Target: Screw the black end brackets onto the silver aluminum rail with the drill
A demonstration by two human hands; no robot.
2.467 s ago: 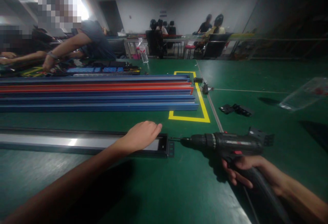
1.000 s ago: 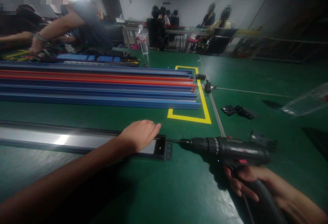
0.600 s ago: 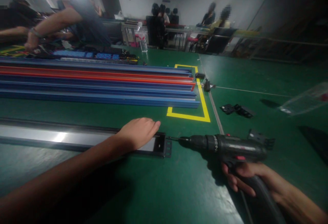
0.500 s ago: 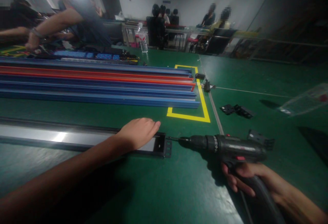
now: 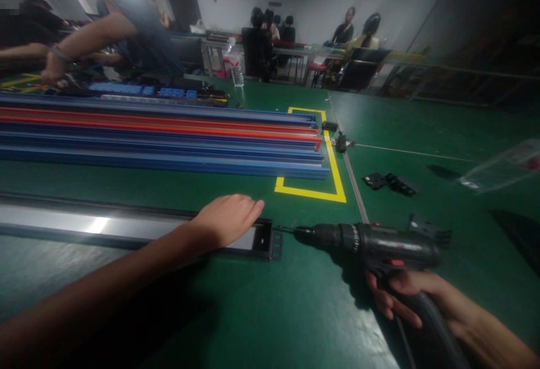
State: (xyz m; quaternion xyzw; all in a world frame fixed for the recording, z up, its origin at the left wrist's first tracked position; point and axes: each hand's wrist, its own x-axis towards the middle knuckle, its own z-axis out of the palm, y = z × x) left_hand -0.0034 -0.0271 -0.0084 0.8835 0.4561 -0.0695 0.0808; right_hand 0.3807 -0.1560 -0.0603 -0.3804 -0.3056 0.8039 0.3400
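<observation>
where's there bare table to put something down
Bare tabletop shows nearest you, between left forearm and power drill, and at far right beyond the string. Crowded: the left side, with blue and orange rails and a long black-edged channel.

From where I stand, I can see two bare hands and two bare forearms on this person. The left forearm [image 5: 126, 273] is long and slim, smooth along its length, broad where it enters view and tapering to a narrow wrist. Its lower side falls into deep shadow. The left hand [image 5: 230, 220] shows a rounded back, softly marked knuckles and a short-looking thumb; the other fingers are mostly hidden. The right hand [image 5: 411, 282] is partly hidden too, with slender fingers showing. Behind it, the right forearm [image 5: 491, 324] is bare and slim as well, thickening away from the wrist.
</observation>
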